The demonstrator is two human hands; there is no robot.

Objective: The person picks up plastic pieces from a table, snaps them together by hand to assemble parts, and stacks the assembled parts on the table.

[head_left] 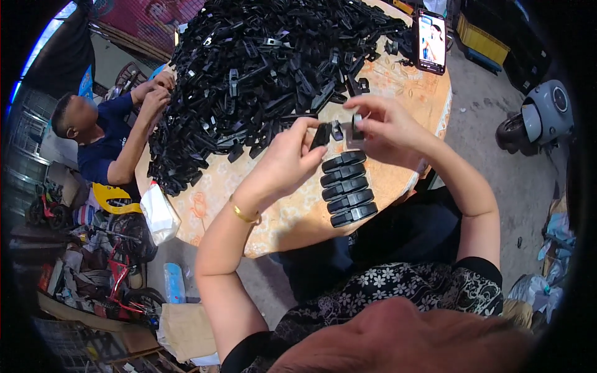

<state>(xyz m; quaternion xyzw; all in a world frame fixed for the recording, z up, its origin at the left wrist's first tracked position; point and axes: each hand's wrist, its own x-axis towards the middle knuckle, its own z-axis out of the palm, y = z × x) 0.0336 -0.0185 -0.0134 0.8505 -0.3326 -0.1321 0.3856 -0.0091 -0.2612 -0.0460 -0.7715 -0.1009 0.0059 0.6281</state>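
My left hand (292,149) is closed around a black plastic piece (321,135), pinched between thumb and fingers above the table. My right hand (388,124) pinches a smaller dark piece (357,127) with a pale or shiny part; its exact kind is too small to tell. Between the two hands, a small black piece (337,130) lies on the patterned tablecloth. Just nearer to me, several matching black plastic pieces (348,188) lie side by side in a neat row. Beyond my hands rises a large heap of loose black plastic parts (261,68).
A phone (431,42) with a lit screen stands at the table's far right. At the left edge, another person (118,133) has both hands at the heap. A white pouch (160,213) sits on the near left rim. A grey scooter (544,115) is off to the right.
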